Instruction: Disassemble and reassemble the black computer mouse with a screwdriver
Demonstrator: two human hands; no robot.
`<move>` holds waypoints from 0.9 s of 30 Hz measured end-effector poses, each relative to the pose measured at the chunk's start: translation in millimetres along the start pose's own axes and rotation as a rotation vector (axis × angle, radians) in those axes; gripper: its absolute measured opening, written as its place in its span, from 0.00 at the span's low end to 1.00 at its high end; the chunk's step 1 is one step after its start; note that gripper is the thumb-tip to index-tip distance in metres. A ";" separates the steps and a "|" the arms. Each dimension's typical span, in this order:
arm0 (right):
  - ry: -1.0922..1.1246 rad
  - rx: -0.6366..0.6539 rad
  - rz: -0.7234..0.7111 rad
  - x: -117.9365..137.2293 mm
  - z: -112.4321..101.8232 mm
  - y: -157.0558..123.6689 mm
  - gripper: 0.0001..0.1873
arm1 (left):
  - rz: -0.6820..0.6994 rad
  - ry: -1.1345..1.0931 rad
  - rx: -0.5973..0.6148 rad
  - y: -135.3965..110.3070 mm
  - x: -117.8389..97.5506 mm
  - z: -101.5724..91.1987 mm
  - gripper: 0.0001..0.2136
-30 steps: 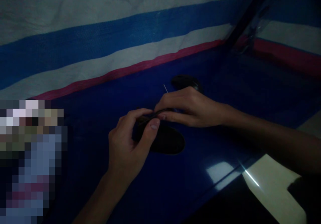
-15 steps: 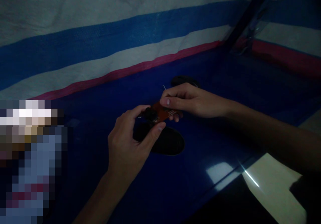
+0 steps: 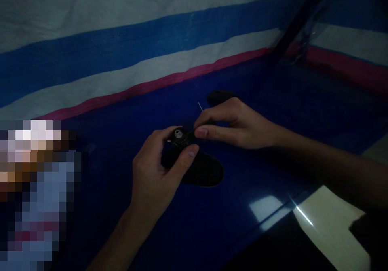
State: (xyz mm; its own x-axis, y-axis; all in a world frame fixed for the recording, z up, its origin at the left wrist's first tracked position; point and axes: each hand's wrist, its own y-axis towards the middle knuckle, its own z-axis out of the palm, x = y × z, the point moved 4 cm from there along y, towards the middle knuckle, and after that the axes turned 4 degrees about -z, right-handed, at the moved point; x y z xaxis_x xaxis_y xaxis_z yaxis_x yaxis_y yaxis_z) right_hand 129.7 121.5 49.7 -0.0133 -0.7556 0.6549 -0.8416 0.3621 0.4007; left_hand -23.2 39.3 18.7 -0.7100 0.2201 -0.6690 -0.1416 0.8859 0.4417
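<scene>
The scene is dim. My left hand (image 3: pixel 157 170) pinches one end of a small dark circuit board (image 3: pixel 182 137) with a round silvery part on top, thumb and fingers closed on it. My right hand (image 3: pixel 233 123) grips the board's other end with closed fingertips. A thin wire (image 3: pixel 200 106) sticks up behind my right fingers. Both hands hover just above a dark oval shell (image 3: pixel 200 170) lying on the glossy blue surface (image 3: pixel 212 222). A second dark rounded piece (image 3: pixel 220 96) lies just beyond my right hand.
A striped white, blue and pink tarp (image 3: pixel 121 40) rises behind the blue surface. A dark bar (image 3: pixel 300 16) slants at the upper right. A pale patch of floor (image 3: pixel 330 226) shows at the lower right. A pixelated area covers the lower left.
The board showed an orange face half a second ago; it has been turned so its dark side with the silvery round part faces up. Both hands stayed nearly in place.
</scene>
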 end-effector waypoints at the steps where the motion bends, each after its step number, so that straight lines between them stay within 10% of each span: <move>1: 0.031 0.002 0.006 0.5 0.4 -0.1 0.14 | 0.021 0.004 -0.002 0.0 -1.0 0.5 0.13; 12: 0.460 0.016 0.204 -6.0 9.6 3.3 0.17 | 0.169 0.088 -0.013 -2.8 -7.3 4.1 0.14; 27: -0.072 -0.013 -0.211 3.5 -3.9 0.0 0.19 | -0.021 -0.010 0.038 -0.5 -2.0 2.0 0.14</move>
State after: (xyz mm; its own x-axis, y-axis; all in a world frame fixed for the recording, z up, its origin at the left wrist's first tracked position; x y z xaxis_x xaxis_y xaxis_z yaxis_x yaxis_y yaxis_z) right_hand 131.7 120.9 54.6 0.1231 -0.8521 0.5087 -0.8231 0.1986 0.5320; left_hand -20.4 39.2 18.6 -0.7005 0.2054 -0.6835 -0.1298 0.9051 0.4050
